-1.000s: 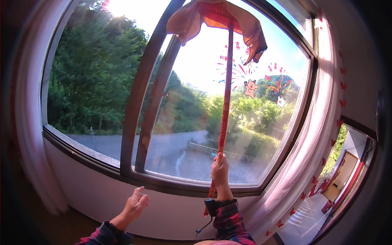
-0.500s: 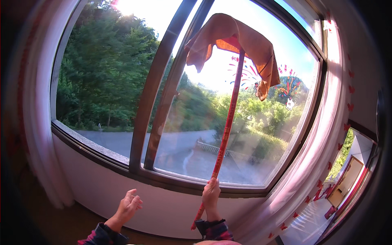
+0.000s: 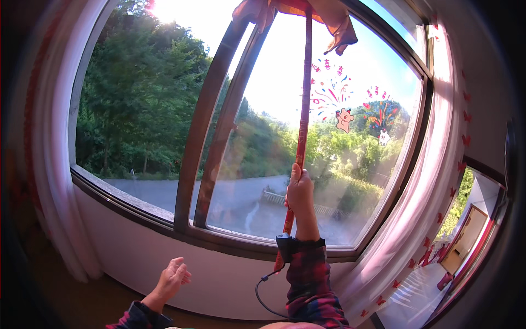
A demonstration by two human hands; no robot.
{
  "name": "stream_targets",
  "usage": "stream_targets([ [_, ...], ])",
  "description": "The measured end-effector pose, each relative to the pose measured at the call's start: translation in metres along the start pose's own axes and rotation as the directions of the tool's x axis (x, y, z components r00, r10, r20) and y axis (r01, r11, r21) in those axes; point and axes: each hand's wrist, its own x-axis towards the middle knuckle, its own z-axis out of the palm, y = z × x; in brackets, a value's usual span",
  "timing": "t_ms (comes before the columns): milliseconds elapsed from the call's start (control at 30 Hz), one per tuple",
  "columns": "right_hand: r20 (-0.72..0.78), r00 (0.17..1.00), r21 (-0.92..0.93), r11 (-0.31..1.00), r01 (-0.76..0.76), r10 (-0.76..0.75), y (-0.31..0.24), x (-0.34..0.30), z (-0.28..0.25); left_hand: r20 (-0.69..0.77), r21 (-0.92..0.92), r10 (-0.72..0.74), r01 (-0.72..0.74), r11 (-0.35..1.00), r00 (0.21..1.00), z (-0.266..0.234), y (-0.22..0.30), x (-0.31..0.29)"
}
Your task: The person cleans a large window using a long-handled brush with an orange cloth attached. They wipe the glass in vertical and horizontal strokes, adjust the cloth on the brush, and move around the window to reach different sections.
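Head view: nearest entries?

Left hand (image 3: 171,279), one: grip apart, half curled. Right hand (image 3: 300,192), one: grip clamped on the lower part of a red pole (image 3: 304,109), near upright.

And farther off?

Cloth (image 3: 339,28), brown, one: hanging at the pole's top, partly out of view. Window frame (image 3: 199,137), dark, one. Stickers (image 3: 344,120), colourful, on the pane (image 3: 257,211). Trees (image 3: 131,104), green, outside.

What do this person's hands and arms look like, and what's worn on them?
The left hand and right hand are bare, without gloves. Red-and-dark plaid fabric sleeves reach both wrists, dark at the ends. A small dark boxy device sits at the right wrist; a thin black cable loops below it.
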Motion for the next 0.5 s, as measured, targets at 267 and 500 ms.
stream_targets([
  [267, -0.046, 0.999, 0.169, 0.986, -0.002, 0.01, 0.128, -0.131, 0.046, 0.069, 0.001, -0.054, 0.054, 0.999, 0.996, 0.011, 0.005, 0.004],
  [500, 0.143, 0.984, 0.67, 0.721, -0.177, 0.109, 0.051, -0.059, 0.043, 0.116, 0.026, -0.022, 0.019, 0.999, 0.993, 0.025, -0.011, 0.015],
])
